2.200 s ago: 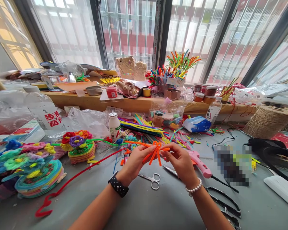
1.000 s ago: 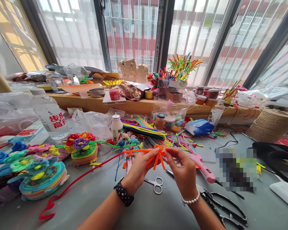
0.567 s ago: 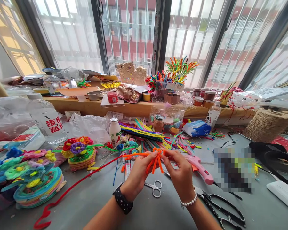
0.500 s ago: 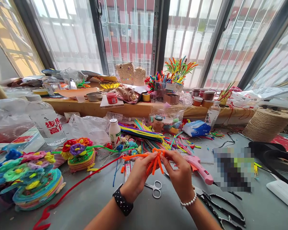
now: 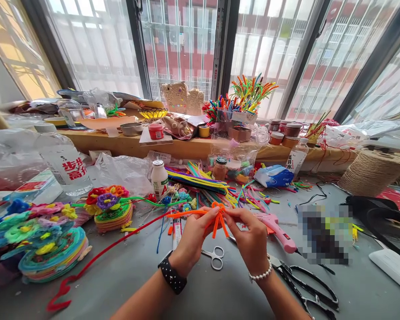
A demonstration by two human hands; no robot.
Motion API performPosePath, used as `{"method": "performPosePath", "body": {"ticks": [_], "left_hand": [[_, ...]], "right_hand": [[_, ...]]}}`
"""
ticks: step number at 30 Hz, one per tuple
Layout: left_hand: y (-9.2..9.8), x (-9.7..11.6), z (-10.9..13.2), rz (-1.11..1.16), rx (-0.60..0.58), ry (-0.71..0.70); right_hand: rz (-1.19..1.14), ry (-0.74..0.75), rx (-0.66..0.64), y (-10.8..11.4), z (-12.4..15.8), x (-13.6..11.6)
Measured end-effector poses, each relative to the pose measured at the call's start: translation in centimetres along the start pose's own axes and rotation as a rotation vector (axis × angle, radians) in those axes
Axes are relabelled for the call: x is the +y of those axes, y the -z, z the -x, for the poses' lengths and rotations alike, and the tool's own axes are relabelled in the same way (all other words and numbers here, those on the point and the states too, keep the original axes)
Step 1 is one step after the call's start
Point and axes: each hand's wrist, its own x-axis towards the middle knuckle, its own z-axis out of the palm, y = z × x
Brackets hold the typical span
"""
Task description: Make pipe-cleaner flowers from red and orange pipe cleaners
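Observation:
Both hands hold a bent orange pipe cleaner (image 5: 220, 222) over the middle of the grey table. My left hand (image 5: 194, 235) pinches its left side, and one long orange strand runs out leftward past the fingers. With thumb and forefinger my right hand (image 5: 248, 238) grips the right side of the looped top. Two orange ends hang down between the hands. A red pipe cleaner (image 5: 116, 249) lies in a long curve to the left. Small scissors (image 5: 216, 258) rest under the hands, and a pink glue gun (image 5: 278, 233) lies right of my right hand.
Large black-handled scissors (image 5: 311, 289) lie at the lower right. Pipe-cleaner flower pieces (image 5: 53, 258) and a water bottle (image 5: 63, 164) stand at left. A white bottle (image 5: 159, 180) and loose pipe cleaners (image 5: 200, 184) lie behind, with a twine spool (image 5: 373, 171) at right.
My right hand's fingers have moved in closer to the left fingers at the top of the orange pipe cleaner. The hanging ends have shifted slightly. The camera view has moved a little.

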Motion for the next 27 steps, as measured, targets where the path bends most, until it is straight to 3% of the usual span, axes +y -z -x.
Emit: {"method": "performPosePath", "body": {"ticks": [5,11,19,27], "left_hand": [[0.0,0.4,0.0,-0.04,0.017,-0.015],[-0.2,0.7,0.2,-0.035,-0.052,-0.018],[0.1,0.6,0.2,-0.049,-0.054,0.029],[0.2,0.7,0.0,-0.046,-0.1,0.051]], "right_hand": [[-0.049,0.014,-0.14,0.9,-0.8,-0.2],[-0.099,-0.03,-0.107,1.3,-0.9,0.0],[0.095,0.199,-0.184,1.8,-1.0,0.0],[0.26,0.369,-0.182,1.9,-1.1,0.5]]}}
